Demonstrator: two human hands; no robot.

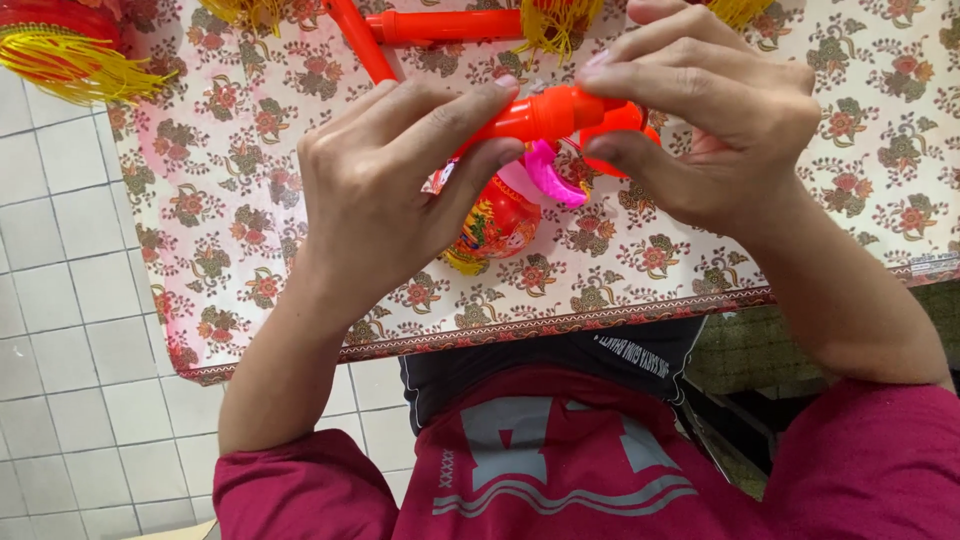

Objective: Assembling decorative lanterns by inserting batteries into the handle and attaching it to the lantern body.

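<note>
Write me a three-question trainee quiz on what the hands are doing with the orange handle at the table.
1. True or false: both hands are on the orange plastic handle.
2. Which thing hangs just below the handle? A) a small red and yellow lantern B) a metal spoon C) a glass cup
3. What covers the table under the hands?

Key
1. True: the left hand and the right hand each pinch it with their fingers.
2. A: the small lantern hangs below, beside a pink ring.
3. A floral patterned cloth; more orange rods and yellow tassels lie on it farther off.
</note>
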